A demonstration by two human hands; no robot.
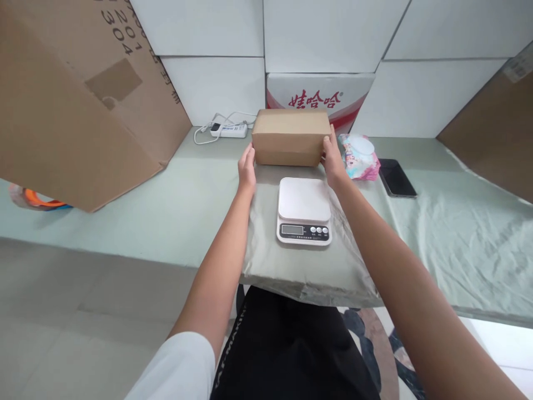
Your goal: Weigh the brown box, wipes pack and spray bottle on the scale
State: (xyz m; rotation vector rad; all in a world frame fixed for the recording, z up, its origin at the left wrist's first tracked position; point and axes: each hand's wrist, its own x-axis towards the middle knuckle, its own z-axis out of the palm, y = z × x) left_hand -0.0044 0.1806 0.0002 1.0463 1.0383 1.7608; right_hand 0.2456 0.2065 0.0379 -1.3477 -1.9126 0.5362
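Head view showed your left hand (247, 166) and right hand (333, 155) pressed flat against the cardboard box (290, 136) ends; uneven squeeze risked dropping it onto the near scale (303, 210).

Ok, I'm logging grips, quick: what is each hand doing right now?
Left hand: flat against the left end of the cardboard box.
Right hand: pressed on its right end.

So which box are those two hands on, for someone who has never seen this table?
Start at the green-covered table and find the white scale near its front edge. Just behind the scale sits a small plain brown box, with the left hand and right hand at its ends. Unlike the big leaning cartons, it is closed, low and unmarked.
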